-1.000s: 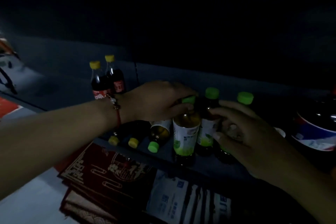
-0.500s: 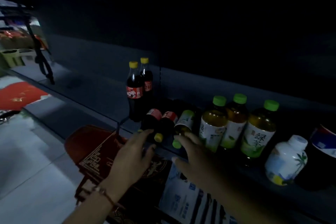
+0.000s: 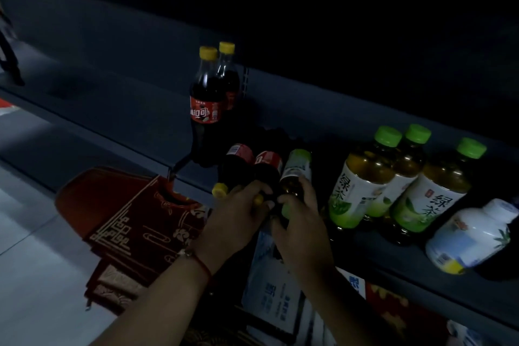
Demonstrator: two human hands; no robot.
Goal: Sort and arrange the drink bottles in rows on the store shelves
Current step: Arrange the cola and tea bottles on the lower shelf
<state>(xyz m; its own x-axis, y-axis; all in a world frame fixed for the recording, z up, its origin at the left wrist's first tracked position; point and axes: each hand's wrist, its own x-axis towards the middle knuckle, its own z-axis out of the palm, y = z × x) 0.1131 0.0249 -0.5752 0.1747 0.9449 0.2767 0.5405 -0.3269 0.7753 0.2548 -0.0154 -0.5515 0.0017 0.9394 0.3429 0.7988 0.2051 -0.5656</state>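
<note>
At the shelf's front edge (image 3: 193, 181), the fallen tea bottle (image 3: 295, 174) lies with its cap toward the person, right hand (image 3: 302, 229) gripping its neck. Just beside it, left hand (image 3: 238, 216) grips a toppled cola bottle (image 3: 266, 170), likewise cap-forward.

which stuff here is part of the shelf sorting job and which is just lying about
Part of the job:
- two upright cola bottles
- two cola bottles lying down, left hand on the nearer one's neck
- lying green tea bottle, gripped by right hand
- three upright green tea bottles
- white bottle, tipped over
- shelf

Lying about:
- red patterned packs below
- blue-and-white packs below
</note>
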